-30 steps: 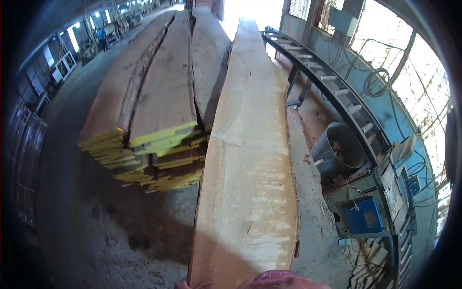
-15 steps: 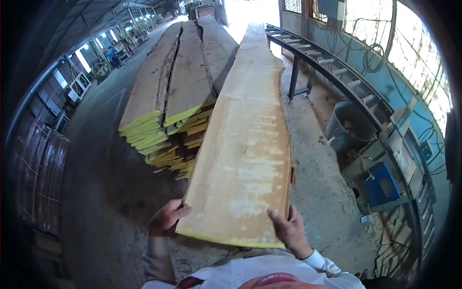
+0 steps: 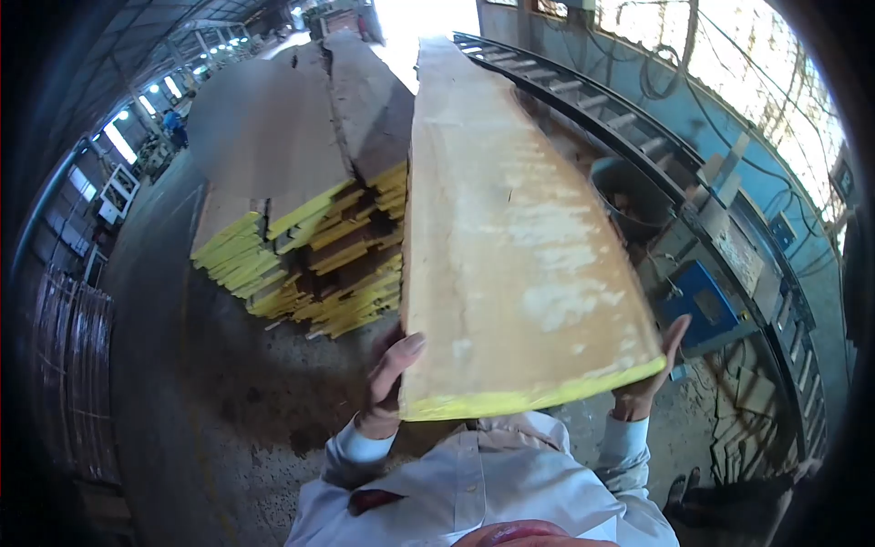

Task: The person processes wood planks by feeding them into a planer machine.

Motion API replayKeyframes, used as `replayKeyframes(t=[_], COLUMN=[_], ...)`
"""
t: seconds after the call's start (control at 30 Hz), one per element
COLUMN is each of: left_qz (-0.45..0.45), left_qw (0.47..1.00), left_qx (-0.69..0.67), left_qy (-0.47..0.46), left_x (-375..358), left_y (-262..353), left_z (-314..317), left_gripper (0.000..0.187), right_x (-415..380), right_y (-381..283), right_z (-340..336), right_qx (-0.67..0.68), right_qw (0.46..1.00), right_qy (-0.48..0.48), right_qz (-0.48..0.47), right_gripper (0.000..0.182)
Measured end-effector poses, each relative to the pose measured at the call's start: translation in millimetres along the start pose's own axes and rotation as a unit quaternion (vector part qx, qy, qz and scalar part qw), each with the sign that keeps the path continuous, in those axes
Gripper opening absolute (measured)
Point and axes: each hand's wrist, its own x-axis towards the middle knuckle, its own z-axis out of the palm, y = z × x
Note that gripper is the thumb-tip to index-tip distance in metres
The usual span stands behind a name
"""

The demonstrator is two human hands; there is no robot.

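Observation:
A long wooden board (image 3: 510, 246) with a yellow-painted end stretches away from my body, its near end at chest height. My left hand (image 3: 390, 378) grips its left edge near the yellow end, thumb on top and fingers underneath. At the right corner, my right hand (image 3: 652, 369) holds the board from the edge and below, its thumb pointing up beside it; most of its fingers are hidden. Left of the board lies a stack of planks (image 3: 301, 164) with yellow ends.
A roller conveyor (image 3: 583, 96) curves along the right side, beside a grey bin (image 3: 633, 196) and a blue box (image 3: 702, 305). Wrapped bundles (image 3: 73, 374) stand far left. Part of another person (image 3: 738, 497) shows at lower right.
The board's near end has risen closer to my body and shifted right, with both hands on it. My right hand has moved right and now sits at the corner. The view has turned slightly.

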Motion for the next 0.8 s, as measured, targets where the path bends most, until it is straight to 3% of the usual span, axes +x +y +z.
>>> replayKeyframes(t=[0.03,0.07,0.1,0.17,0.23,0.27,0.3,0.33,0.37,0.4,0.47,0.53,0.6,0.67,0.8], left_qz=[-0.005,-0.009,-0.045,-0.021,-0.115,-0.118,-0.117,-0.179,-0.239,-0.235,-0.269,-0.272,-0.331,-0.353,-0.403], left_qw=[0.999,0.998,0.994,0.989,0.982,0.980,0.972,0.960,0.944,0.943,0.931,0.927,0.901,0.895,0.876], left_qx=[-0.007,-0.014,-0.014,0.013,-0.021,-0.020,0.056,0.043,0.032,0.032,0.036,0.056,0.044,0.045,0.069], left_qy=[-0.031,-0.065,-0.096,-0.147,-0.149,-0.160,-0.198,-0.213,-0.225,-0.232,-0.244,-0.252,-0.276,-0.270,-0.256], left_x=[8.8,17.0,24.2,38.3,52.7,61.0,66.2,74.1,82.0,91.5,101.9,114.4,123.4,129.7,139.3], left_y=[-6.5,-15.0,-21.8,-62.5,-97.3,-111.3,-125.0,-145.1,-165.5,-191.8,-245.5,-295.3,-335.4,-355.6,-371.1], left_z=[29.3,54.0,73.2,96.3,132.9,149.2,163.3,171.5,179.5,189.0,201.0,206.4,208.0,217.3,239.6], left_gripper=[0.047,0.049,0.044,0.035,0.031,0.031,0.032,0.033,0.035,0.035,0.037,0.038,0.039,0.040,0.041], right_x=[2.8,4.7,0.9,-6.7,-5.7,-3.8,-4.3,-5.0,-4.4,-1.7,2.8,12.8,21.3,29.6,42.4], right_y=[-12.9,-23.5,-35.0,-52.3,-73.6,-81.4,-84.8,-87.0,-82.5,-84.1,-84.4,-95.5,-102.5,-105.9,-124.7], right_z=[-10.1,-21.6,-28.7,-39.1,-50.8,-58.5,-68.2,-77.2,-82.1,-95.8,-132.2,-165.7,-196.9,-222.4,-256.8], right_qx=[0.076,0.163,0.168,0.171,0.158,0.157,0.170,0.183,0.180,0.178,0.101,0.083,0.066,0.047,0.093], right_qw=[0.997,0.977,0.977,0.977,0.978,0.977,0.975,0.973,0.974,0.974,0.976,0.975,0.972,0.962,0.960], right_qy=[-0.025,-0.134,-0.115,-0.085,-0.048,-0.046,-0.024,-0.003,0.025,0.020,0.138,0.172,0.205,0.252,0.253], right_qz=[-0.017,-0.035,-0.061,-0.097,-0.124,-0.136,-0.138,-0.139,-0.131,-0.138,-0.132,-0.117,-0.097,-0.096,-0.080], right_gripper=[0.088,0.091,0.093,0.097,0.105,0.105,0.107,0.110,0.104,0.104,0.092,0.085,0.079,0.074,0.073])
